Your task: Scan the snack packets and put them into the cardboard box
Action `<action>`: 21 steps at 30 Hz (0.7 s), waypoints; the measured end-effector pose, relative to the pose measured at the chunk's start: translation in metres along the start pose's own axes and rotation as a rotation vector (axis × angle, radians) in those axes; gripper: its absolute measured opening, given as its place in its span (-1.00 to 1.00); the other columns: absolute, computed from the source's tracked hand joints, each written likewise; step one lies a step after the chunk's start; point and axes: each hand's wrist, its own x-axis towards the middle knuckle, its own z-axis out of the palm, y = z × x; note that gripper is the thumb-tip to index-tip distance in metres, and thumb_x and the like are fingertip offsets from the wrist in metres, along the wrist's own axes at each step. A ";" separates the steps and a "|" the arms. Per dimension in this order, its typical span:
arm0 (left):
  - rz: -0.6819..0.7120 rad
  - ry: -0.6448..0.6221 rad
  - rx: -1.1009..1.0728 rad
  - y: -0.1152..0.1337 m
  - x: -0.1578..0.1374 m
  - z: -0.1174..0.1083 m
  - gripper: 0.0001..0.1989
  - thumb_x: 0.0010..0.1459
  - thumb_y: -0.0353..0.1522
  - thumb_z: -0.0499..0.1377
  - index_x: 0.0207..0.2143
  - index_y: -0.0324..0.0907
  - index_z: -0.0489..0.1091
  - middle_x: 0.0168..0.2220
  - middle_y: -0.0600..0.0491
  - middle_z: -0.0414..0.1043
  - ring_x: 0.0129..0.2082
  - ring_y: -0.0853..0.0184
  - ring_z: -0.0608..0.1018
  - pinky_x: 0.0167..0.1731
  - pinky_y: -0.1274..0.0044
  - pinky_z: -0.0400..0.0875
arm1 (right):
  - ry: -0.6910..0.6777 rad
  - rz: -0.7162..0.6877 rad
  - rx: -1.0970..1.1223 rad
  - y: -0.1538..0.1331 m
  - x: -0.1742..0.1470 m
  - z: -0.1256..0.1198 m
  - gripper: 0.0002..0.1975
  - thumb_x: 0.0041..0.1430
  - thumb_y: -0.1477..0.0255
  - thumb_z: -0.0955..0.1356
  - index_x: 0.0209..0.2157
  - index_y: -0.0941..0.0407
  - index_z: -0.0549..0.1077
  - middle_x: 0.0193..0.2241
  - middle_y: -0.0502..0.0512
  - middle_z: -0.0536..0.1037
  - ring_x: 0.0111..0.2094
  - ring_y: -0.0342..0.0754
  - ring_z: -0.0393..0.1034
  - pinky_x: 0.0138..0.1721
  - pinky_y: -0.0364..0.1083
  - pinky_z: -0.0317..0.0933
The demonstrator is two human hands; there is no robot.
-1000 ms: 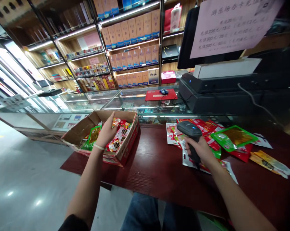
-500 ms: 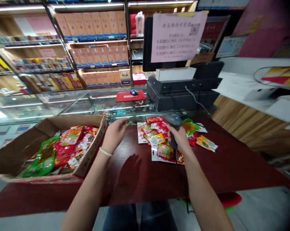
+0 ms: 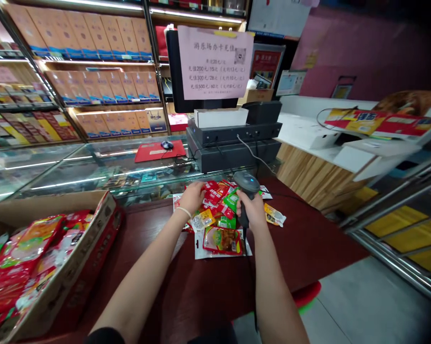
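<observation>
My right hand [image 3: 253, 210] is wrapped round the grip of a dark barcode scanner [image 3: 247, 184], held over a heap of snack packets [image 3: 215, 193]. The scanner's head points away from me and a small blue light shows on top. My left hand [image 3: 193, 198], with a pale band at the wrist, is at the left side of the heap against the red packets; its fingertips are mostly hidden. In front lies a packet with a red and yellow border [image 3: 222, 240]. A small yellow packet [image 3: 274, 215] lies right of the scanner.
An open cardboard box [image 3: 104, 224] of similar packets stands at the left of the dark red table [image 3: 308, 243]. Behind are a glass counter [image 3: 75, 165], a mouse [image 3: 167, 145] on a red mat, black till equipment [image 3: 233, 153] and a monitor bearing a pink notice [image 3: 215, 62].
My left hand has moved from beside the heap onto its left side. The view has turned right, and a green packet now shows beside the scanner, which stays in my right hand.
</observation>
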 end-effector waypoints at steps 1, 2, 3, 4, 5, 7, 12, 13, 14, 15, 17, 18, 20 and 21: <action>0.014 -0.034 0.070 -0.002 0.004 0.004 -0.59 0.21 -0.50 0.05 0.11 -0.24 0.39 0.07 -0.15 0.46 0.09 0.16 0.46 0.15 0.37 0.30 | 0.002 0.010 0.006 0.000 0.000 0.001 -0.64 -0.03 0.12 0.48 -0.46 0.06 0.35 -0.74 -0.14 0.37 -0.80 -0.17 0.22 -0.80 -0.20 0.12; 0.019 -0.068 0.134 -0.004 0.006 0.007 -0.57 0.22 -0.49 0.05 0.14 -0.24 0.36 0.08 -0.17 0.45 0.08 0.15 0.46 0.13 0.36 0.31 | 0.001 0.020 0.011 0.001 0.000 0.001 -0.65 -0.03 0.12 0.47 -0.47 0.07 0.34 -0.74 -0.14 0.36 -0.80 -0.18 0.22 -0.80 -0.20 0.11; 0.014 -0.100 0.193 -0.005 0.008 0.010 -0.56 0.22 -0.48 0.04 0.16 -0.24 0.34 0.07 -0.19 0.44 0.07 0.13 0.46 0.11 0.35 0.32 | -0.003 0.030 0.015 0.001 0.000 0.002 -0.65 -0.03 0.12 0.47 -0.48 0.07 0.34 -0.75 -0.14 0.37 -0.80 -0.18 0.22 -0.81 -0.21 0.11; 0.000 -0.126 0.246 -0.007 0.007 0.012 -0.55 0.22 -0.47 0.04 0.16 -0.24 0.34 0.05 -0.21 0.44 0.05 0.11 0.46 0.08 0.33 0.33 | -0.005 0.036 0.019 0.001 0.000 0.003 -0.65 -0.03 0.13 0.47 -0.47 0.07 0.35 -0.75 -0.14 0.37 -0.81 -0.18 0.21 -0.81 -0.21 0.11; -0.020 -0.143 0.293 -0.008 0.006 0.013 -0.56 0.22 -0.46 0.05 0.16 -0.24 0.34 0.03 -0.22 0.44 0.03 0.09 0.47 0.05 0.31 0.34 | -0.003 0.038 0.021 0.002 0.000 0.004 -0.66 -0.03 0.13 0.47 -0.46 0.06 0.35 -0.75 -0.14 0.37 -0.81 -0.17 0.21 -0.81 -0.20 0.11; -0.058 -0.142 0.369 -0.010 0.001 0.014 -0.58 0.21 -0.46 0.05 0.12 -0.25 0.37 -0.02 -0.24 0.43 -0.01 0.05 0.46 0.01 0.29 0.34 | 0.001 0.031 0.024 0.003 0.000 0.006 -0.66 -0.04 0.14 0.48 -0.45 0.06 0.36 -0.74 -0.14 0.37 -0.80 -0.17 0.22 -0.80 -0.20 0.13; -0.058 -0.087 0.397 -0.010 -0.024 0.006 -0.59 0.15 -0.55 0.04 0.05 -0.23 0.39 -0.04 -0.20 0.40 -0.05 0.06 0.42 -0.05 0.29 0.34 | -0.014 -0.007 0.062 0.004 -0.003 0.010 -0.69 0.00 0.17 0.48 -0.43 0.07 0.38 -0.72 -0.12 0.39 -0.78 -0.17 0.24 -0.77 -0.19 0.15; -0.054 -0.070 0.369 -0.011 -0.029 0.002 -0.60 0.13 -0.57 0.03 0.01 -0.23 0.40 -0.05 -0.19 0.40 -0.06 0.07 0.42 -0.05 0.29 0.34 | -0.019 -0.013 0.064 0.004 -0.004 0.012 -0.69 0.00 0.17 0.48 -0.43 0.07 0.38 -0.71 -0.12 0.39 -0.78 -0.17 0.24 -0.77 -0.19 0.15; -0.051 -0.043 0.328 -0.011 -0.036 -0.002 -0.61 0.12 -0.58 0.03 -0.02 -0.22 0.41 -0.06 -0.18 0.41 -0.06 0.08 0.42 -0.04 0.29 0.34 | -0.024 -0.019 0.063 0.004 -0.005 0.013 -0.69 0.01 0.17 0.48 -0.43 0.07 0.38 -0.71 -0.12 0.40 -0.77 -0.16 0.25 -0.77 -0.19 0.15; -0.051 -0.001 0.273 -0.011 -0.042 -0.007 -0.63 0.12 -0.59 0.03 -0.05 -0.22 0.42 -0.07 -0.17 0.42 -0.06 0.08 0.43 -0.03 0.29 0.34 | -0.030 -0.023 0.059 0.004 -0.006 0.015 -0.70 0.02 0.17 0.48 -0.42 0.07 0.39 -0.71 -0.11 0.40 -0.77 -0.16 0.26 -0.76 -0.19 0.16; -0.067 0.129 0.111 -0.013 -0.058 -0.019 -0.68 0.17 -0.55 0.03 -0.07 -0.22 0.42 -0.08 -0.16 0.44 -0.04 0.10 0.44 0.01 0.28 0.34 | -0.040 -0.025 0.049 0.004 -0.009 0.019 -0.70 0.03 0.17 0.48 -0.43 0.08 0.40 -0.71 -0.11 0.40 -0.77 -0.15 0.26 -0.76 -0.18 0.16; -0.093 0.206 -0.001 -0.015 -0.066 -0.024 -0.71 0.20 -0.51 0.04 -0.06 -0.21 0.41 -0.08 -0.15 0.45 -0.04 0.11 0.46 0.02 0.28 0.35 | -0.051 -0.025 0.046 0.003 -0.012 0.021 -0.70 0.03 0.18 0.48 -0.44 0.08 0.40 -0.71 -0.11 0.39 -0.77 -0.15 0.26 -0.75 -0.18 0.15; -0.188 0.334 -0.302 -0.019 -0.085 -0.035 -0.77 0.24 -0.39 0.09 -0.07 -0.17 0.41 -0.09 -0.12 0.49 -0.09 0.16 0.51 -0.03 0.32 0.40 | -0.093 -0.031 0.053 0.001 -0.018 0.027 -0.71 0.04 0.19 0.47 -0.48 0.08 0.39 -0.71 -0.10 0.38 -0.77 -0.16 0.25 -0.75 -0.18 0.14; -0.258 0.369 -0.482 -0.023 -0.094 -0.040 -0.78 0.23 -0.33 0.14 -0.09 -0.16 0.41 -0.12 -0.10 0.52 -0.14 0.19 0.55 -0.08 0.35 0.43 | -0.122 -0.036 0.062 0.000 -0.022 0.030 -0.70 0.05 0.20 0.47 -0.50 0.08 0.38 -0.71 -0.09 0.38 -0.77 -0.17 0.24 -0.74 -0.18 0.14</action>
